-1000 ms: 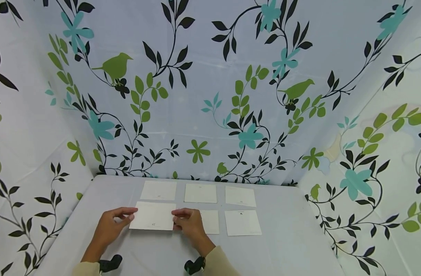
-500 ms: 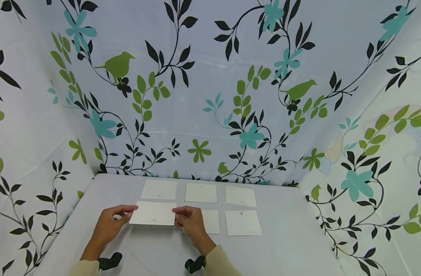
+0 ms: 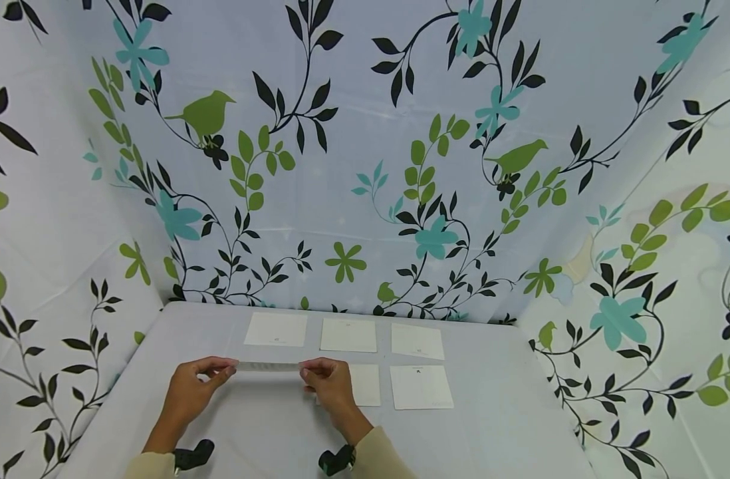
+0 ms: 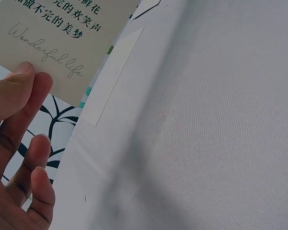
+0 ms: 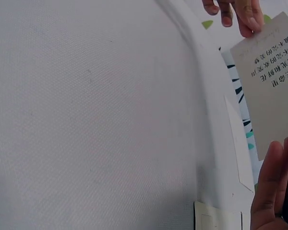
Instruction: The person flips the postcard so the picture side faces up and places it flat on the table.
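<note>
Both hands hold one card [image 3: 269, 366] above the table, and the head view shows it nearly edge-on as a thin strip. My left hand [image 3: 191, 392] pinches its left end between thumb and fingers. At the right end, my right hand [image 3: 335, 392] pinches it likewise. Dark Chinese characters and the script "Wonderful life" are printed on the beige card [image 4: 53, 52] in the left wrist view. The right wrist view shows the same printed card [image 5: 269, 86] with fingers at both ends. Right of it, a pale card [image 3: 366, 384] is partly hidden behind my right hand.
Behind the hands lie a back-left card [image 3: 276, 330], a back-middle card [image 3: 348, 335] and a back-right card [image 3: 417, 341]. A front-right card [image 3: 421, 387] lies on the white table [image 3: 496, 412]. A leaf-and-bird patterned cloth [image 3: 341, 199] hangs behind and at the sides.
The held card has tilted from showing its pale, nearly blank face to almost edge-on, its near edge rising. Both hands stay almost in place; the other cards have not moved.
</note>
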Demonstrator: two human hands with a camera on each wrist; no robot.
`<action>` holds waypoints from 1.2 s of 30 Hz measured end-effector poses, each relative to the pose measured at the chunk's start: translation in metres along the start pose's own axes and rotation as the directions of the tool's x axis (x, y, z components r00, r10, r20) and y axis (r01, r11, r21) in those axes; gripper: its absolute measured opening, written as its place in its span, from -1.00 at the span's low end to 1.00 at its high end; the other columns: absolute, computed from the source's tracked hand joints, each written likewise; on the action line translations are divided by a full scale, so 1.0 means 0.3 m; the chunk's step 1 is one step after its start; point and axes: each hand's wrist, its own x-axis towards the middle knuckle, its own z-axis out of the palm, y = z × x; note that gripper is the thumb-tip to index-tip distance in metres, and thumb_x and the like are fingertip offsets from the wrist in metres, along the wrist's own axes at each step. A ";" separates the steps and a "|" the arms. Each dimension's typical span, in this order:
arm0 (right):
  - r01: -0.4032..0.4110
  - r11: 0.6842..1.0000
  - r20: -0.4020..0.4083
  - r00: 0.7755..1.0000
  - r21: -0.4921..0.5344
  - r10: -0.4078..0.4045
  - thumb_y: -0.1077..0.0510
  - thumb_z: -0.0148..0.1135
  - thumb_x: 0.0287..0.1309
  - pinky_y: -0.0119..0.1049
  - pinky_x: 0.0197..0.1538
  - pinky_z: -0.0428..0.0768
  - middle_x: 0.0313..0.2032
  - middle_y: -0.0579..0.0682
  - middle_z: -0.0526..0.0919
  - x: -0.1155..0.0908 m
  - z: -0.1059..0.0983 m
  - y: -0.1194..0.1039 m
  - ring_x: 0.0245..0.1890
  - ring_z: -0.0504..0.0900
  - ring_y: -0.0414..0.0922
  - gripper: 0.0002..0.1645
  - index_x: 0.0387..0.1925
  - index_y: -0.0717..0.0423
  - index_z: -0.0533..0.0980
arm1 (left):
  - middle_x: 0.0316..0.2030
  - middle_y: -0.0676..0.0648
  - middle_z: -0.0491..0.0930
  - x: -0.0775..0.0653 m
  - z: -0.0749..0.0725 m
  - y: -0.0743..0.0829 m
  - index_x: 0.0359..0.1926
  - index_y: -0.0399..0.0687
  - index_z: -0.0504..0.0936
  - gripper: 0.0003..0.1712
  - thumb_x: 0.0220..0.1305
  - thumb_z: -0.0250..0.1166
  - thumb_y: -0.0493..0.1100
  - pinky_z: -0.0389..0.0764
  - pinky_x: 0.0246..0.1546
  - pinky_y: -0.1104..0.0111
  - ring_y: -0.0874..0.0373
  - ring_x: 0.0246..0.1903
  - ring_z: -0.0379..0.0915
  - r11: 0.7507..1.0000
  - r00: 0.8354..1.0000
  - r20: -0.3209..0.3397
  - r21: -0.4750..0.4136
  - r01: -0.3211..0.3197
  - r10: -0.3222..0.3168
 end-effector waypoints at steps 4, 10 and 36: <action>-0.006 0.998 -0.047 0.999 -0.055 0.004 0.23 0.51 0.23 -0.28 -0.15 0.76 -0.27 -0.08 0.77 -0.005 0.006 0.003 -0.29 0.72 -0.21 -0.93 -0.24 0.05 0.78 | -0.06 -0.11 0.80 -0.005 0.002 -0.001 0.01 -0.07 0.83 -0.68 0.37 0.48 0.02 0.49 -0.19 0.44 0.12 -0.08 0.53 1.000 1.000 -0.008 -0.004 0.008 -0.008; -0.020 0.993 -0.090 0.996 -0.118 0.009 0.21 0.51 0.24 -0.19 -0.14 0.73 -0.26 -0.11 0.76 -0.015 0.014 0.000 -0.27 0.74 -0.18 -0.93 -0.26 -0.03 0.77 | 0.05 -0.18 0.77 -0.009 0.007 0.002 0.05 -0.11 0.81 -0.57 0.39 0.46 0.11 0.49 -0.15 0.39 -0.03 0.03 0.52 0.999 0.999 -0.004 -0.021 0.042 -0.042; -0.010 0.999 -0.205 0.979 -0.042 0.001 0.33 0.48 0.20 -0.32 -0.25 0.75 -0.30 -0.06 0.74 -0.021 0.051 0.008 -0.38 0.70 -0.16 -0.75 -0.14 -0.03 0.74 | -0.14 -0.08 0.85 -0.008 0.074 0.003 0.08 -0.01 0.79 -0.68 0.33 0.52 -0.09 0.42 -0.11 0.51 0.06 -0.07 0.57 0.998 0.983 -0.174 -0.016 0.059 -0.061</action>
